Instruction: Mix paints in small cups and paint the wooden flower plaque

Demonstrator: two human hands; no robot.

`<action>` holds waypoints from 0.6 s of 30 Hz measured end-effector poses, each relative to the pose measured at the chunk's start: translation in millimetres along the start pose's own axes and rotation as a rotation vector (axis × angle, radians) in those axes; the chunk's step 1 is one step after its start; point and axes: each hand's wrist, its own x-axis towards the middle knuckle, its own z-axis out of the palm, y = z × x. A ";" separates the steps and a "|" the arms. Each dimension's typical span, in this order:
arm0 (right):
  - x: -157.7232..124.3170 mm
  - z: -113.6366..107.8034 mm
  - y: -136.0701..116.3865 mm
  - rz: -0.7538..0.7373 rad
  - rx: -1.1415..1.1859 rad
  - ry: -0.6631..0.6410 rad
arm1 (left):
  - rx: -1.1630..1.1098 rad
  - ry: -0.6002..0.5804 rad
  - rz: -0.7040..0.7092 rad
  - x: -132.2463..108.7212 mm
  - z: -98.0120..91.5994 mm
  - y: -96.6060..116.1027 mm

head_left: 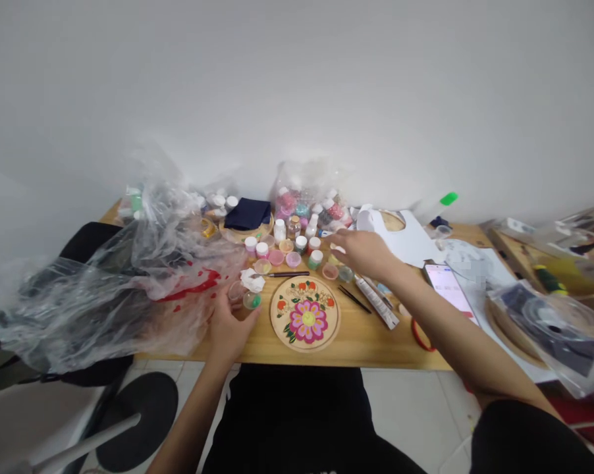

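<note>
My left hand [232,329] rests at the left of the table, its thumb and fingers curled around a small clear cup of green paint [252,301]. A crumpled white tissue [252,280] sits just behind that cup. With fingers stretched out, my right hand [359,251] hangs over the small paint cups and bottles; what lies under its palm is hidden. Between my arms lies a round wooden board [305,313] painted with a pink flower, orange fruits and green leaves. A dark brush [288,274] lies behind it, and thin dark brushes [355,299] lie to its right.
A white paint tube [377,303] lies right of the board, near a lit phone [450,289] and a red ring [422,336]. Clear plastic wrapping [168,263] covers the left side. Dark blue folded cloth [248,214], a bag of bottles [307,197] and white paper [400,237] stand behind.
</note>
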 end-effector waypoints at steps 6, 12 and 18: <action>-45.1 6.5 46.1 0.363 0.224 0.197 | 0.020 0.028 0.057 4.0 -0.5 -0.1; -76.2 43.2 25.1 0.349 0.355 0.174 | 0.014 -0.003 0.026 1.6 -11.1 2.1; -75.4 58.4 -25.4 0.305 0.440 0.098 | 0.020 -0.011 0.086 -6.5 -22.0 12.4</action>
